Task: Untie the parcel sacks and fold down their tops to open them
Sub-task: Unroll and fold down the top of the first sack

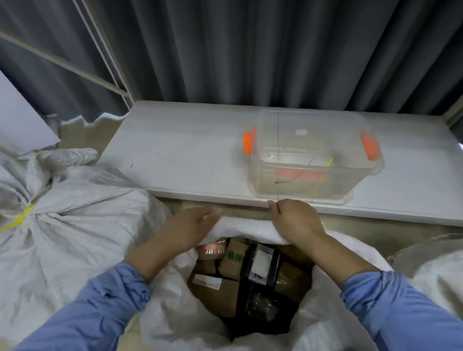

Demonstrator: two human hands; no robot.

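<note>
An open white woven sack (178, 307) stands in front of me, its mouth wide and brown cardboard parcels (217, 291) and a black box showing inside. My left hand (192, 225) and my right hand (297, 219) both grip the far rim of the sack, fingers curled over the rolled fabric. At the left lies a second white sack (74, 226), still bunched shut with a yellow tie (21, 220).
A white tabletop (186, 156) runs just behind the open sack, carrying a clear plastic box (309, 155) with orange latches and several coloured ties inside. Another white sack (450, 276) sits at the right edge. Grey curtains hang behind.
</note>
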